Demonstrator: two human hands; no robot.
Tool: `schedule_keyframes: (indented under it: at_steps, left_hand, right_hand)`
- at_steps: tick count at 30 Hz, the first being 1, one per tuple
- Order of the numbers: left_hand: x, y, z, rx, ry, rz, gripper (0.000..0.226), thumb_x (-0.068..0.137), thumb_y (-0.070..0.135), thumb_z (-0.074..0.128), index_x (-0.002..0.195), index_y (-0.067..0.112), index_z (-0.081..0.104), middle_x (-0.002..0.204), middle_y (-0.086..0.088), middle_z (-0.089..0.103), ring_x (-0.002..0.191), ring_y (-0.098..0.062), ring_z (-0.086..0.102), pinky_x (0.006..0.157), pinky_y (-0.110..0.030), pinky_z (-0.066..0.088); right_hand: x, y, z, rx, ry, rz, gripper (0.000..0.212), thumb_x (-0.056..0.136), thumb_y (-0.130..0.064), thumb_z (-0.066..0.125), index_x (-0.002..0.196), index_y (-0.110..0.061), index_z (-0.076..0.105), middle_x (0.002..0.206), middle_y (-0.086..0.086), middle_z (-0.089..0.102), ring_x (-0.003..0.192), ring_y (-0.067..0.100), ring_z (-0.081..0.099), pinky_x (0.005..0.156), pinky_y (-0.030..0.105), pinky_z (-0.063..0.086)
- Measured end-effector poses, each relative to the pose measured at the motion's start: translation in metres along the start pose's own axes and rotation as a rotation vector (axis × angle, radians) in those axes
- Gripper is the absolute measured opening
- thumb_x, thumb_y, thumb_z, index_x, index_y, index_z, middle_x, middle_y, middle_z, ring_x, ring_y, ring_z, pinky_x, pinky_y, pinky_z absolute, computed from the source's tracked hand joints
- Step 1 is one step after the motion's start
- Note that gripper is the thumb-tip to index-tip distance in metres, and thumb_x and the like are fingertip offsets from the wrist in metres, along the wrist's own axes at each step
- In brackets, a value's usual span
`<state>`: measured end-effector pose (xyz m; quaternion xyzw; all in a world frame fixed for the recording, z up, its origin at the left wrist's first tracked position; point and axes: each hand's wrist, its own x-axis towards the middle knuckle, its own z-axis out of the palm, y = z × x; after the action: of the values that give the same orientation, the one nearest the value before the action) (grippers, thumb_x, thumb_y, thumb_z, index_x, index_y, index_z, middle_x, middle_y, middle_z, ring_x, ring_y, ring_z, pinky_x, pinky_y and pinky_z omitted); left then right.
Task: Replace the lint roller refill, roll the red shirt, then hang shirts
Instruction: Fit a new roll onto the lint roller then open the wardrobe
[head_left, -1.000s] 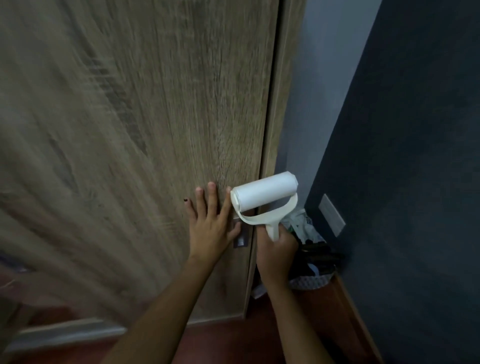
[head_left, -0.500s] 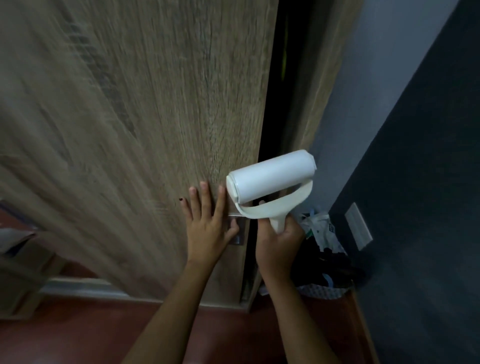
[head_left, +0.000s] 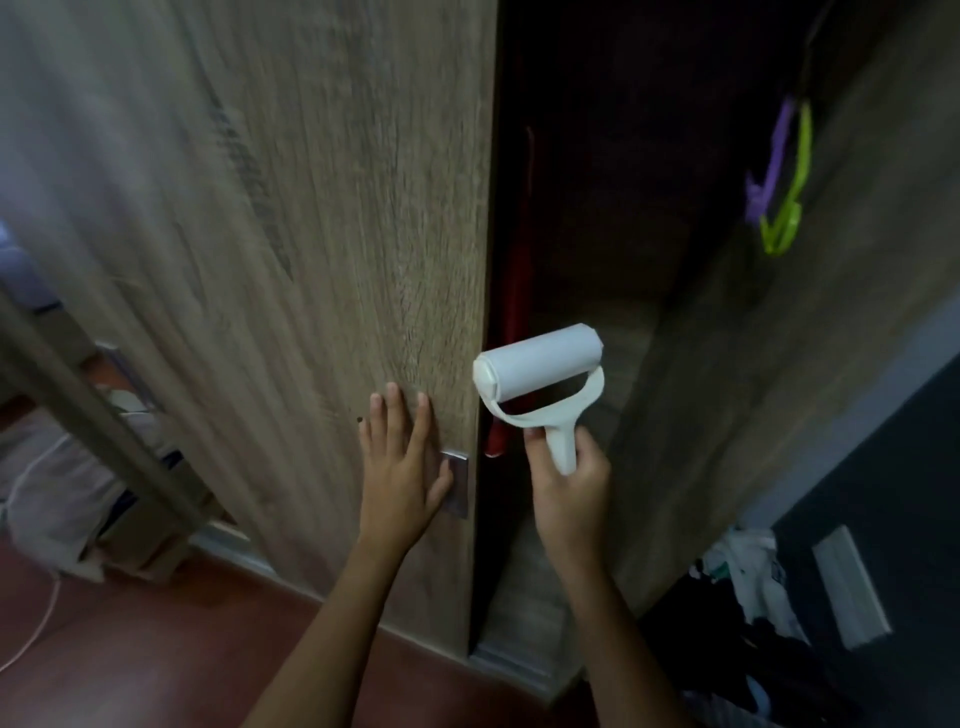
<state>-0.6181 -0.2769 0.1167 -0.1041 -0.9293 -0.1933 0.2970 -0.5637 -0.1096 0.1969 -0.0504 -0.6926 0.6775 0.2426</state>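
Observation:
My right hand (head_left: 569, 488) grips the handle of a white lint roller (head_left: 540, 371), its roll pointing up and held in front of the dark wardrobe opening. My left hand (head_left: 400, 467) lies flat with straight fingers on the wooden sliding door (head_left: 311, 234), its thumb at the metal recessed handle (head_left: 457, 483). Inside the opening a red garment (head_left: 511, 312) hangs just behind the door's edge. Purple and green hangers (head_left: 782, 176) hang at the upper right of the wardrobe interior.
A basket of dark and white clothes (head_left: 748, 613) sits on the floor at the lower right against a dark wall with a white socket plate (head_left: 847, 587). Red-brown floor (head_left: 156, 649) lies below. At the far left are a wooden frame and bedding (head_left: 57, 467).
The sliding door has moved left under my left hand and the wardrobe opening has widened, revealing the red garment and hangers. The lint roller stays in my right hand.

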Motion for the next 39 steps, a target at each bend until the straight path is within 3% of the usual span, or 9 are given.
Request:
schedule_keyframes:
  at_steps: [4,9,16,23,26,31,39]
  left_hand:
    - [0.014,-0.029,-0.033,-0.155,0.066,-0.112,0.084,0.084,0.039,0.050,0.152,0.024,0.004,0.160,-0.011,-0.008,0.147,-0.033,-0.009,0.115,-0.061,0.010]
    - [0.071,-0.060,-0.074,-0.106,0.190,-0.084,0.089,0.087,0.055,0.051,0.152,0.016,0.004,0.159,-0.019,-0.005,0.147,-0.033,-0.007,0.118,-0.053,0.006]
    - [0.102,-0.112,-0.085,-0.009,0.189,-0.156,0.100,0.083,0.051,0.060,0.151,0.011,-0.001,0.156,-0.025,-0.009,0.145,-0.040,-0.008,0.115,-0.055,0.012]
    - [0.110,-0.162,-0.101,-0.105,0.200,-0.203,0.094,0.087,0.041,0.056,0.151,0.014,-0.007,0.155,-0.008,-0.024,0.144,-0.032,-0.016,0.116,-0.055,0.011]
    - [0.113,-0.182,-0.109,-0.110,0.171,-0.211,0.096,0.090,0.040,0.058,0.150,0.016,-0.012,0.154,-0.006,-0.027,0.145,-0.031,-0.018,0.117,-0.053,0.009]
    - [0.117,-0.205,-0.118,-0.100,0.147,-0.226,0.096,0.091,0.040,0.057,0.149,0.019,-0.016,0.155,-0.008,-0.027,0.145,-0.031,-0.018,0.117,-0.051,0.004]
    - [0.121,-0.236,-0.127,-0.099,0.115,-0.206,0.099,0.091,0.046,0.055,0.146,0.024,-0.024,0.156,-0.011,-0.027,0.145,-0.031,-0.018,0.117,-0.053,0.006]
  right_hand:
    - [0.002,-0.007,0.042,0.010,-0.070,-0.030,0.007,0.090,-0.019,0.065,0.087,-0.025,0.062,0.076,-0.003,0.066,0.062,0.006,0.060,0.055,0.019,0.050]
    - [0.000,-0.006,0.088,0.007,-0.116,-0.033,0.011,0.093,-0.026,0.061,0.084,-0.033,0.058,0.068,0.006,0.059,0.057,0.016,0.052,0.051,0.031,0.043]
    - [-0.001,0.000,0.132,-0.048,-0.165,-0.121,0.013,0.082,-0.048,0.061,0.088,-0.037,0.058,0.077,-0.004,0.065,0.069,0.018,0.062,0.062,0.049,0.055]
    - [-0.011,0.003,0.165,-0.059,-0.209,-0.156,0.021,0.079,-0.054,0.058,0.089,-0.036,0.060,0.081,-0.010,0.067,0.072,0.010,0.062,0.064,0.024,0.049]
    - [-0.015,0.005,0.177,-0.054,-0.219,-0.129,0.028,0.080,-0.055,0.059,0.094,-0.031,0.062,0.084,-0.010,0.068,0.076,0.009,0.064,0.065,0.022,0.050]
    - [-0.019,0.007,0.195,-0.051,-0.246,-0.074,0.019,0.086,-0.034,0.067,0.101,-0.021,0.065,0.084,-0.005,0.070,0.077,0.011,0.065,0.068,0.027,0.052]
    - [-0.022,0.007,0.216,-0.062,-0.184,-0.044,0.013,0.087,-0.026,0.067,0.097,-0.019,0.065,0.083,-0.009,0.069,0.074,0.007,0.064,0.063,0.015,0.048]
